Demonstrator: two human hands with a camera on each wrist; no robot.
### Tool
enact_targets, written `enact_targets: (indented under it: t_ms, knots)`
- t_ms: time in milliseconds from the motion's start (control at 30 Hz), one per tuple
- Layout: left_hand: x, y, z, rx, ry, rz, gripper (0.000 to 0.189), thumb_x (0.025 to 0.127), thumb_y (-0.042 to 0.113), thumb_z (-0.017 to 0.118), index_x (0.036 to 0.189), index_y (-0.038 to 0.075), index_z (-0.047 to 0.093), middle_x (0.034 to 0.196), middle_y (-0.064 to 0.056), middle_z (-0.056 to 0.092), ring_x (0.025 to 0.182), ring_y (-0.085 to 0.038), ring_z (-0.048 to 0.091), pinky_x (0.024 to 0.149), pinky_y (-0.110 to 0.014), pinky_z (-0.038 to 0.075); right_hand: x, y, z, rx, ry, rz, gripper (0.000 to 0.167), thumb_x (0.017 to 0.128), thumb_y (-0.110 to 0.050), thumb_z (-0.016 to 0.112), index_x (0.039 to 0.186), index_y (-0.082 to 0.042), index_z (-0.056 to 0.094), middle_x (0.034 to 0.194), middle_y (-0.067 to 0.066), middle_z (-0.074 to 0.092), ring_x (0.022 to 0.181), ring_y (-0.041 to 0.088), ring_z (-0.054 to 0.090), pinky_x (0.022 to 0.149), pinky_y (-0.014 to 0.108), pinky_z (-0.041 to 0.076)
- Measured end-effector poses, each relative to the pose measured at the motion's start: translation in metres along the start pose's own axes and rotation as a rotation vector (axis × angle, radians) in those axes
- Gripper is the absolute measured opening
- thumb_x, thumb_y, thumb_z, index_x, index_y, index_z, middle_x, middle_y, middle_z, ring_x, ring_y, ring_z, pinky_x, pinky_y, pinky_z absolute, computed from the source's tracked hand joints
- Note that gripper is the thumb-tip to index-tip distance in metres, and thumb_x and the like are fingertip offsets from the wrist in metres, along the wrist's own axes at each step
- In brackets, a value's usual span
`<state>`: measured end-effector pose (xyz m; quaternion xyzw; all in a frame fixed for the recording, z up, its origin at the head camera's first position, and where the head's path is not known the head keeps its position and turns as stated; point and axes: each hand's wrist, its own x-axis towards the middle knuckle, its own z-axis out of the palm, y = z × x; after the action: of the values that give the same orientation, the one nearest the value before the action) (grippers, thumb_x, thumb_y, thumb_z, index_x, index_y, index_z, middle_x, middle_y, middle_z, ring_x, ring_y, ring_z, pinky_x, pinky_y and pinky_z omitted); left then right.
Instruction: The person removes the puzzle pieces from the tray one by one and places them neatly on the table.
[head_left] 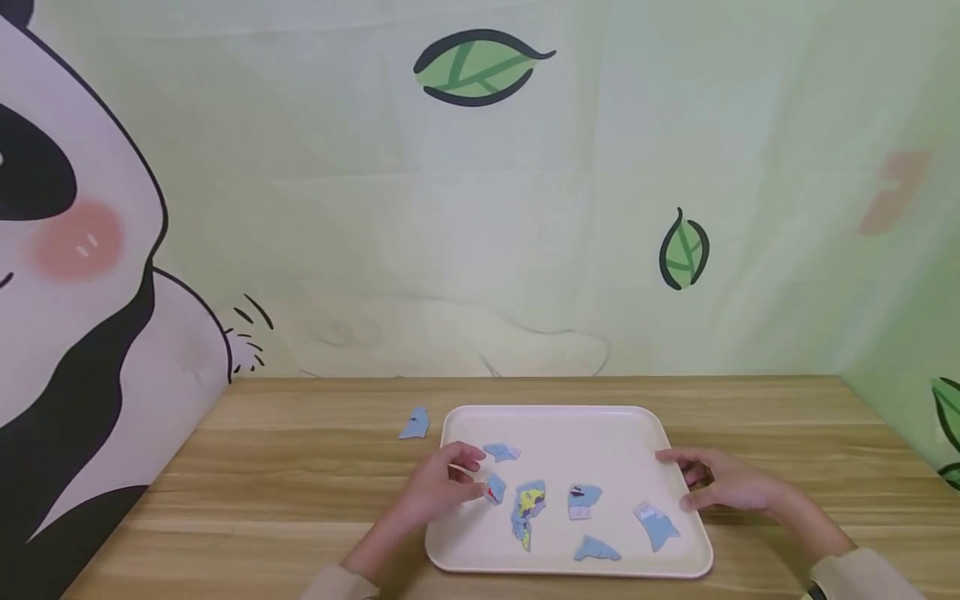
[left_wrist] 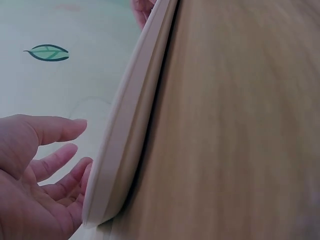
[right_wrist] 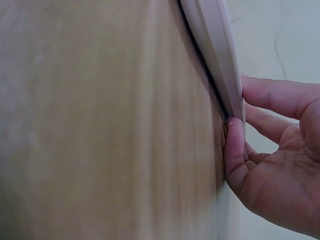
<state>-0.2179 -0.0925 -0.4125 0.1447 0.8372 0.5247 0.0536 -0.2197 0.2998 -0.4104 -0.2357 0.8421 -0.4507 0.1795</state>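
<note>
A white tray [head_left: 592,554] lies on the wooden table, with several torn light-blue picture pieces on it. Over its left part is my left hand [head_left: 442,483], thumb and fingers apart with nothing visible between them. The thumb's tip is close beside a blue piece with a red mark [head_left: 495,489]; contact is unclear. In the left wrist view, the lower fingers of that hand [left_wrist: 45,175] are beside the tray rim [left_wrist: 112,145]. My right hand [head_left: 723,479] holds the tray's right edge. From the right wrist view, its thumb and a curled finger [right_wrist: 233,145] meet the rim.
Inside the tray, yellow-and-blue pieces [head_left: 529,504] stand together near the middle. Other blue pieces lie nearby, including one at the right [head_left: 657,527] and one at the front [head_left: 597,548]. A loose blue piece [head_left: 416,423] is on the table [head_left: 300,467] beyond the tray's left edge.
</note>
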Motion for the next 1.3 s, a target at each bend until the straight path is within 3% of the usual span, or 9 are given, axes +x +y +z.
enact_targets:
  t_ms: [300, 767, 1300]
  knots:
    - [0.001, 0.006, 0.008, 0.071, -0.037, -0.015, 0.036, 0.069, 0.000, 0.074, 0.102, -0.002, 0.060, 0.092, -0.011, 0.061, 0.079, -0.019, 0.057, 0.070, -0.028, 0.050, 0.000, 0.000, 0.001, -0.002, -0.003, 0.004, 0.066, 0.076, -0.004, 0.068, 0.126, 0.020, 0.033, 0.104, 0.020, 0.051, 0.088, 0.022, 0.051, 0.069, 0.022, 0.048]
    - [0.011, 0.008, 0.017, 0.262, -0.053, -0.016, 0.040, 0.065, 0.005, 0.077, 0.101, 0.004, 0.060, 0.089, -0.006, 0.057, 0.080, -0.019, 0.053, 0.071, -0.031, 0.046, -0.001, -0.002, 0.000, -0.014, -0.001, 0.017, 0.069, 0.075, -0.009, 0.069, 0.128, 0.019, 0.033, 0.105, 0.019, 0.051, 0.088, 0.020, 0.051, 0.070, 0.022, 0.048]
    - [0.010, 0.009, 0.021, 0.284, -0.056, -0.038, 0.031, 0.069, 0.001, 0.074, 0.096, 0.007, 0.062, 0.087, -0.004, 0.057, 0.080, -0.019, 0.053, 0.072, -0.033, 0.046, 0.000, -0.002, 0.001, 0.001, 0.004, 0.034, 0.068, 0.074, -0.007, 0.069, 0.127, 0.018, 0.035, 0.105, 0.019, 0.051, 0.089, 0.023, 0.051, 0.069, 0.023, 0.048]
